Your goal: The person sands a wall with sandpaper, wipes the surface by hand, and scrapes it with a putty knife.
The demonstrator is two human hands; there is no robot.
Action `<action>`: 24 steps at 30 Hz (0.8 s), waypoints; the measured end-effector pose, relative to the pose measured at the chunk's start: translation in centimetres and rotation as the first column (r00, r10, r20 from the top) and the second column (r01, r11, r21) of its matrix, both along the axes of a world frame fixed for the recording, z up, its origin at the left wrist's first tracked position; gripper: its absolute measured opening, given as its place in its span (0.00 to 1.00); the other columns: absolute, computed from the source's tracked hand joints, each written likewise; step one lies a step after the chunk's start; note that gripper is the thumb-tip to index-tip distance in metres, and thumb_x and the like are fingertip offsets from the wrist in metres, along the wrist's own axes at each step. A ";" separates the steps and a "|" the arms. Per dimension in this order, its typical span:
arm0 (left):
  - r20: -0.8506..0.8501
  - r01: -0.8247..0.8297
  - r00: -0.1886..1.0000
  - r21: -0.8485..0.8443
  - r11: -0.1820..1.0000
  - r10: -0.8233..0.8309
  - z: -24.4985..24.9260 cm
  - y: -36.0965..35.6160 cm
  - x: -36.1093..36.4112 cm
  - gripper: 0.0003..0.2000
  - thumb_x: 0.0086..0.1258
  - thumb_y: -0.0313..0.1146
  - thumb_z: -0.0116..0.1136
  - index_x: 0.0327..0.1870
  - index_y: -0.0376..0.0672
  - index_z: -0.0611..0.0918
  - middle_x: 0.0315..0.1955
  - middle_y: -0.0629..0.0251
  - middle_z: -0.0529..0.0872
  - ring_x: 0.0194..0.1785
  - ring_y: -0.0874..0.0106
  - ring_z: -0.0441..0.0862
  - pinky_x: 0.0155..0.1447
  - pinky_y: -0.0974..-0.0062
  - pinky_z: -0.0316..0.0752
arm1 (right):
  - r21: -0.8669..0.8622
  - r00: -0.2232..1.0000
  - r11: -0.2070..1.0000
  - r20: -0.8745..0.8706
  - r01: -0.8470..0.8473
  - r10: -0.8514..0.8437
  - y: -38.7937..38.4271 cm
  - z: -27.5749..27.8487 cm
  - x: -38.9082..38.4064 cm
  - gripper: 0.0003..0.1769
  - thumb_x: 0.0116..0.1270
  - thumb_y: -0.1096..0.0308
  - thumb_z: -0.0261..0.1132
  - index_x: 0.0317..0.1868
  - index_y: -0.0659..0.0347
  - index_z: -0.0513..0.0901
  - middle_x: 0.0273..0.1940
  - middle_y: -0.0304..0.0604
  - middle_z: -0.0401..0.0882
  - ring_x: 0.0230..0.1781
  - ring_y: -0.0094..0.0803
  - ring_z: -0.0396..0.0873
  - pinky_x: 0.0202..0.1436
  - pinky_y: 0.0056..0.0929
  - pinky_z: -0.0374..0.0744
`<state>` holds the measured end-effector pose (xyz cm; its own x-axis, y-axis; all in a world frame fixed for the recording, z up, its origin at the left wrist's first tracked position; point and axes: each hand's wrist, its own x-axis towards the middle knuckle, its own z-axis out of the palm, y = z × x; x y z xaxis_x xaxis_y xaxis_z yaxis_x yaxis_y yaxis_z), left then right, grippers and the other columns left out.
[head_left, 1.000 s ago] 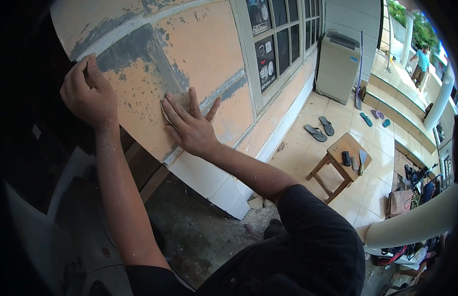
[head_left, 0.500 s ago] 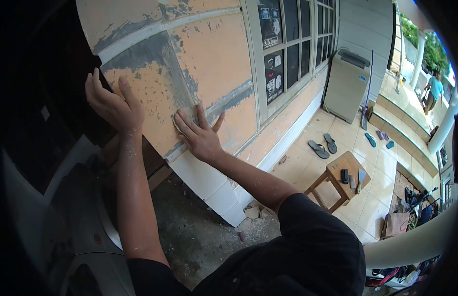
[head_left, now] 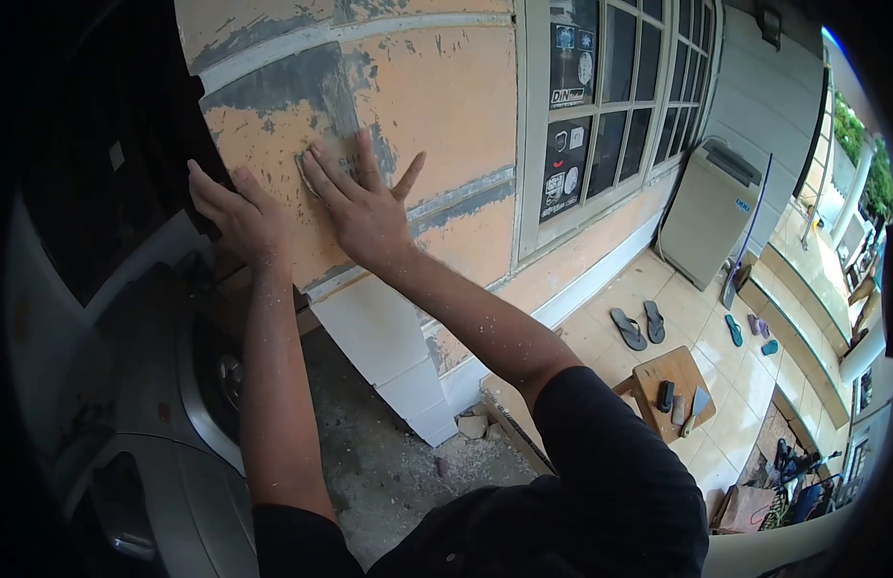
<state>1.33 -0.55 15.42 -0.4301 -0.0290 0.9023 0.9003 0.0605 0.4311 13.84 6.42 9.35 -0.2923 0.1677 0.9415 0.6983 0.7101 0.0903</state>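
Observation:
A wall (head_left: 441,106) with peach paint and grey patches stands in front of me. My right hand (head_left: 369,212) lies flat on it with the fingers spread, pressing a thin sheet (head_left: 307,173) whose pale edge shows beside the fingertips; printed letters show between the fingers. At the wall's left edge is my left hand (head_left: 242,217), its fingers stretched and holding nothing. White dust specks both forearms.
A window (head_left: 610,116) is right of the painted wall. Beyond are a washing machine (head_left: 711,212), sandals (head_left: 627,328) and a wooden stool (head_left: 692,366) bearing a scraper (head_left: 696,409). A car (head_left: 148,424) stands at left. A partly hidden person (head_left: 865,289) is far right.
My right hand has moved up and left along the wall with the sheet. My left hand has shifted slightly right and down. The view has turned, and the far person is now mostly hidden.

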 end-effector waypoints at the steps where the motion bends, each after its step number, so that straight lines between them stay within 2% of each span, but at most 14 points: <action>1: -0.060 -0.014 0.998 0.009 1.000 0.014 -1.0 0.0 -0.1 0.36 0.87 0.55 0.36 0.83 0.36 0.53 0.74 0.37 0.61 0.74 0.41 0.69 0.71 0.47 0.76 | -0.084 0.996 0.993 0.024 -0.088 0.090 -0.3 -3.9 0.8 0.35 0.78 0.58 0.57 0.83 0.34 0.64 0.84 0.23 0.59 0.89 0.46 0.37 0.66 0.95 0.21; 3: -0.210 -0.050 0.976 0.059 0.997 0.061 -1.7 0.1 -0.7 0.33 0.87 0.52 0.35 0.81 0.36 0.59 0.72 0.38 0.65 0.72 0.42 0.73 0.67 0.49 0.78 | -0.156 0.979 0.969 0.037 -0.194 0.202 -0.3 -9.1 1.2 0.35 0.77 0.60 0.57 0.83 0.35 0.64 0.84 0.23 0.58 0.89 0.46 0.42 0.65 0.99 0.27; 4: -0.212 -0.070 0.974 0.075 0.995 0.084 -1.6 0.0 -0.8 0.33 0.87 0.52 0.35 0.81 0.36 0.59 0.72 0.38 0.65 0.72 0.42 0.73 0.67 0.49 0.78 | -0.134 0.983 0.974 0.004 -0.182 0.184 -0.5 -9.3 1.3 0.35 0.77 0.59 0.57 0.83 0.36 0.64 0.84 0.23 0.58 0.89 0.47 0.41 0.64 0.99 0.26; 6: -0.244 0.054 0.969 0.065 0.996 -0.037 -1.5 0.1 -0.7 0.31 0.87 0.51 0.35 0.80 0.36 0.63 0.71 0.38 0.69 0.70 0.43 0.76 0.65 0.50 0.79 | -0.108 0.983 0.977 -0.035 -0.183 0.180 0.5 -8.4 -0.1 0.35 0.77 0.59 0.58 0.83 0.36 0.64 0.84 0.23 0.58 0.89 0.48 0.41 0.63 1.00 0.25; 8: -0.255 0.023 0.967 0.101 0.995 0.004 -1.5 0.4 -0.9 0.30 0.87 0.50 0.37 0.79 0.37 0.66 0.68 0.39 0.72 0.66 0.44 0.79 0.63 0.51 0.80 | -0.081 0.959 0.964 -0.152 -0.253 0.239 -0.3 -0.7 -0.2 0.33 0.79 0.60 0.56 0.82 0.38 0.66 0.83 0.24 0.62 0.89 0.49 0.42 0.63 0.99 0.24; 10: -0.215 0.068 0.976 0.115 0.991 -0.042 -1.8 0.5 -0.6 0.28 0.87 0.48 0.38 0.78 0.36 0.67 0.65 0.39 0.76 0.63 0.44 0.82 0.60 0.52 0.81 | 0.065 0.927 0.955 -0.230 -0.288 0.296 0.0 5.8 -0.9 0.31 0.79 0.62 0.56 0.81 0.41 0.68 0.82 0.27 0.64 0.88 0.50 0.43 0.64 0.98 0.24; 13: -0.199 0.036 0.980 0.129 0.991 -0.010 -1.4 1.0 -0.8 0.25 0.87 0.46 0.40 0.75 0.38 0.71 0.61 0.46 0.81 0.59 0.47 0.85 0.57 0.53 0.83 | 0.136 0.945 0.968 -0.225 -0.210 0.237 0.3 8.1 -2.0 0.31 0.78 0.62 0.56 0.81 0.45 0.69 0.81 0.29 0.66 0.88 0.44 0.47 0.69 0.94 0.25; 14: -0.194 0.044 0.981 0.105 0.993 -0.023 -2.0 0.7 -1.0 0.25 0.87 0.46 0.40 0.74 0.39 0.72 0.60 0.48 0.82 0.58 0.48 0.85 0.56 0.53 0.83 | 0.108 0.944 0.965 -0.207 -0.240 0.258 0.3 5.8 -1.7 0.31 0.78 0.62 0.56 0.81 0.45 0.69 0.81 0.29 0.66 0.88 0.44 0.47 0.69 0.94 0.25; 16: -0.149 0.039 0.988 0.065 0.997 -0.029 -2.4 0.1 -0.7 0.24 0.87 0.46 0.40 0.73 0.40 0.73 0.59 0.49 0.83 0.58 0.49 0.86 0.56 0.53 0.83 | 0.075 0.997 0.995 0.037 -0.072 0.069 1.1 -1.9 -0.4 0.30 0.77 0.62 0.58 0.78 0.49 0.73 0.79 0.32 0.70 0.85 0.38 0.57 0.77 0.84 0.30; 18: -0.121 0.058 0.991 0.075 0.995 -0.049 -3.1 0.2 -0.3 0.23 0.87 0.46 0.41 0.71 0.41 0.74 0.58 0.50 0.84 0.57 0.50 0.86 0.55 0.54 0.83 | 0.047 0.988 0.989 0.073 -0.140 0.136 1.7 -12.2 0.2 0.27 0.76 0.64 0.57 0.74 0.52 0.77 0.77 0.35 0.74 0.81 0.35 0.66 0.83 0.71 0.37; 19: -0.165 0.047 0.986 0.118 0.992 -0.027 -2.7 0.7 -0.7 0.23 0.87 0.46 0.41 0.71 0.40 0.75 0.57 0.50 0.84 0.57 0.50 0.86 0.55 0.54 0.83 | 0.079 0.988 0.986 0.045 -0.148 0.145 1.7 -13.0 0.4 0.28 0.76 0.67 0.57 0.75 0.54 0.76 0.77 0.39 0.73 0.82 0.37 0.65 0.84 0.68 0.33; 20: -0.208 0.033 0.978 0.138 0.990 -0.003 -2.5 0.7 -0.9 0.23 0.87 0.46 0.42 0.70 0.40 0.75 0.56 0.50 0.84 0.56 0.50 0.86 0.55 0.54 0.83 | 0.089 0.987 0.983 0.013 -0.161 0.161 0.7 -12.2 0.5 0.29 0.75 0.70 0.57 0.76 0.56 0.75 0.77 0.42 0.73 0.83 0.39 0.63 0.86 0.65 0.30; 21: -0.202 0.021 0.979 0.110 0.994 0.002 -2.9 0.5 -1.2 0.23 0.87 0.46 0.42 0.70 0.40 0.75 0.56 0.50 0.84 0.56 0.50 0.86 0.55 0.54 0.83 | 0.060 0.987 0.986 -0.031 -0.155 0.157 0.8 -11.2 0.0 0.27 0.74 0.68 0.57 0.72 0.56 0.79 0.75 0.42 0.76 0.79 0.39 0.70 0.84 0.65 0.44; 24: -0.131 0.118 0.986 0.122 0.986 -0.102 -2.6 0.5 -0.3 0.22 0.87 0.43 0.44 0.67 0.34 0.78 0.56 0.45 0.85 0.58 0.47 0.84 0.62 0.54 0.77 | 0.149 0.980 0.976 -0.096 -0.157 0.172 0.2 0.6 -0.2 0.28 0.73 0.69 0.58 0.72 0.65 0.77 0.74 0.51 0.76 0.78 0.45 0.71 0.83 0.59 0.56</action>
